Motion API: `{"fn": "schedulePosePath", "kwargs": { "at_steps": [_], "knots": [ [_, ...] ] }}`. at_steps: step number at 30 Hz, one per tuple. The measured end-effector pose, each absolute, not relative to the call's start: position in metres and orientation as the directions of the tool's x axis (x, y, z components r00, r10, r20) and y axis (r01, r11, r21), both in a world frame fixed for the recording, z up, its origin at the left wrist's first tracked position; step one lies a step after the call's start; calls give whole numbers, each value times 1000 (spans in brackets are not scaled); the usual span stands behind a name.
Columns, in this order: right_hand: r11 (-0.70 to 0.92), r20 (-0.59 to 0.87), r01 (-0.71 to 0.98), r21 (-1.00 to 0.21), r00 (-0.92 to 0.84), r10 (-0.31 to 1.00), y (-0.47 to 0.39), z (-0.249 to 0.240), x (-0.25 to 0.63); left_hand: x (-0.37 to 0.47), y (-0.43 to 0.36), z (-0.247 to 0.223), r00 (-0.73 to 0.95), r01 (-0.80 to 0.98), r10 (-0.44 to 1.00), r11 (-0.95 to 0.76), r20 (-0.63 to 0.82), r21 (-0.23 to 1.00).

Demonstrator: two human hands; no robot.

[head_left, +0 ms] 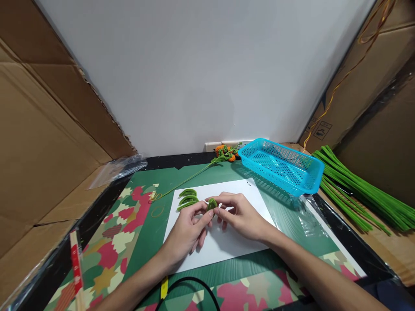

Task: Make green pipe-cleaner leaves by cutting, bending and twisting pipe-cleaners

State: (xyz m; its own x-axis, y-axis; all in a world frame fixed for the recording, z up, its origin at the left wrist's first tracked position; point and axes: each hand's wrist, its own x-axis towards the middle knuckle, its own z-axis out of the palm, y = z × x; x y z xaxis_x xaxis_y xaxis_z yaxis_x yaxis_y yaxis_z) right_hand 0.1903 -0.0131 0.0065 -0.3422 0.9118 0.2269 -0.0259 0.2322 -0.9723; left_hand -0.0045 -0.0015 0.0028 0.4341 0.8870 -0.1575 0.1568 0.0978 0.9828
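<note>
On the white sheet [233,242]: two or three curved green pieces [187,193] lie bent near its far left corner, just beside the left hand.
Held green piece [212,204]: over the middle of the sheet, small and fuzzy; it looks folded or looped.
Left hand [189,224]: over the left half of the sheet, pinching the held piece at its near side.
Right hand [241,214]: over the right half of the sheet, gripping the same piece with its fingertips.
Orange-flowered stem [220,159]: beyond the sheet's far edge; to judge by its looks, already assembled.
Green stems [366,190]: well right of the sheet, long and straight, apparently unworked.
Progress: seemingly partway, with a few pieces shaped and one being formed; how many remain cannot be told.
Hidden or unclear: fingers cover much of the held piece, the bent pieces crowd together so their count is uncertain, and the frame cuts off the stem bundle.
</note>
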Motion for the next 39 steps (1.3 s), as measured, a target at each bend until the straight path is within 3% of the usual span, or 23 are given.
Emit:
{"fn": "schedulePosePath", "kwargs": {
  "at_steps": [8, 17, 23, 29, 36, 39],
  "knots": [
    [139, 156, -80, -987, -294, 943, -10, -1, 187, -4, -3, 7, 419, 182, 900, 49, -123, 982],
    [375, 340, 134, -917, -226, 913, -15, 5, 190, -6, -2, 3, 489, 179, 859, 70, -151, 981],
    [495, 465, 163, -854, -189, 865, -14, -1, 191, -8, -3, 1, 544, 180, 818, 107, -190, 978],
    [655, 626, 268, -707, -194, 755, -13, -8, 189, -7, -4, 6, 550, 161, 806, 154, -218, 975],
    [575, 556, 120, -809, -159, 816, -11, -5, 188, -7, -3, 2, 491, 167, 837, 179, -239, 970],
    [633, 612, 126, -764, -173, 772, -11, -8, 187, -8, -1, -1, 500, 167, 837, 160, -223, 973]
  ]
}}
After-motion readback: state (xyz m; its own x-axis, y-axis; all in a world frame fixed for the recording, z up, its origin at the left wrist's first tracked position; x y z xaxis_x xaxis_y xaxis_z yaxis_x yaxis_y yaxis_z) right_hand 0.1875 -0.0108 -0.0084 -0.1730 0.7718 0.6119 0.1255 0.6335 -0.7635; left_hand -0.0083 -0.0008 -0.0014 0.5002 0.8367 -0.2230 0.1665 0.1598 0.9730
